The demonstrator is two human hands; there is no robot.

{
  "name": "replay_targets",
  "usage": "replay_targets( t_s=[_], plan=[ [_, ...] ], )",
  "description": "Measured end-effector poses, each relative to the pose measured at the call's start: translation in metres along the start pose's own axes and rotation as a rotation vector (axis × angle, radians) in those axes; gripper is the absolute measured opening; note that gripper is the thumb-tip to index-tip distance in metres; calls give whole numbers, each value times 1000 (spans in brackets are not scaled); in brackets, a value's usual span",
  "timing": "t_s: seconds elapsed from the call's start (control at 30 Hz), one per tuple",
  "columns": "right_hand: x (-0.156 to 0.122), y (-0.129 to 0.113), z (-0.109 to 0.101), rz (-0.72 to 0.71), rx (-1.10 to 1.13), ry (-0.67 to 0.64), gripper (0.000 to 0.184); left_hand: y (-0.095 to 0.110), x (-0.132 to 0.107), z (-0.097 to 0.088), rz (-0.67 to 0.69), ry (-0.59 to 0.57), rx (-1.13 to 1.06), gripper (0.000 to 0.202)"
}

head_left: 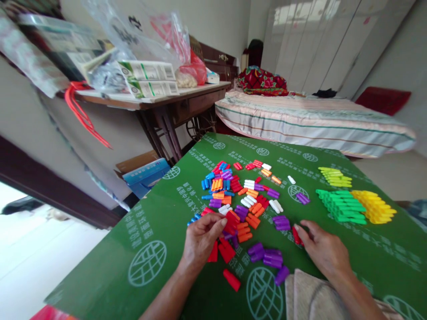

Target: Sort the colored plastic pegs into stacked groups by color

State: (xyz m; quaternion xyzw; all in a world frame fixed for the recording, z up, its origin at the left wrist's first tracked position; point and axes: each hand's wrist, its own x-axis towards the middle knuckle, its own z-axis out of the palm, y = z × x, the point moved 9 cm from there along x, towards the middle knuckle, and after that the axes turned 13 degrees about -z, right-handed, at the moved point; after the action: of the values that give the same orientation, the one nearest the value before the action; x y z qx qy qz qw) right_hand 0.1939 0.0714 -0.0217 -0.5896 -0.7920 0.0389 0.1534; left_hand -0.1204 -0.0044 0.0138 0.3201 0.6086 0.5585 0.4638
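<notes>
My left hand (202, 235) is closed in a pinch on small red tube-shaped plastic pieces (231, 223) at the near edge of a mixed heap. Farther right, my right hand (325, 251) has its thumb and fingers closed on another red tube-shaped piece (296, 235). Between the hands lie purple pieces (272, 258) and orange pieces (244, 232). Loose red pieces (231, 280) rest nearest me. White pieces (276, 206) and blue pieces (208, 182) are mixed into the heap beyond. The ends of the held pieces are partly hidden by my fingers.
Stacked green pieces (340, 206), yellow pieces (373, 206) and lime pieces (335, 177) sit at the right of the green table (180, 195). A beige cloth (310, 295) lies at the near edge. Behind stand a cluttered desk (150, 103) and a bed (310, 120).
</notes>
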Motion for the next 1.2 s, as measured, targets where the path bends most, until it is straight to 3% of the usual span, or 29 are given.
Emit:
replay_targets(
  t_s=[0.13, 0.33, 0.5, 0.7, 1.2],
  plan=[
    [0, -40, -23, -139, 3, 43, 37, -1, -1, 1, -14, -9, -13, 20],
    [-1, -139, -32, -491, 254, -75, 36, -1, -2, 5, -33, -35, -19, 21],
    [2, -191, -36, -589, 373, -84, 45, 1, 0, 7, -17, -99, 36, 18],
    [12, -197, -28, -553, 366, -98, 42, 0, 7, 4, -10, -107, 136, 20],
    [12, -177, -17, -476, 527, -76, 45, -9, 2, 16, -74, -226, 36, 15]
  ],
)
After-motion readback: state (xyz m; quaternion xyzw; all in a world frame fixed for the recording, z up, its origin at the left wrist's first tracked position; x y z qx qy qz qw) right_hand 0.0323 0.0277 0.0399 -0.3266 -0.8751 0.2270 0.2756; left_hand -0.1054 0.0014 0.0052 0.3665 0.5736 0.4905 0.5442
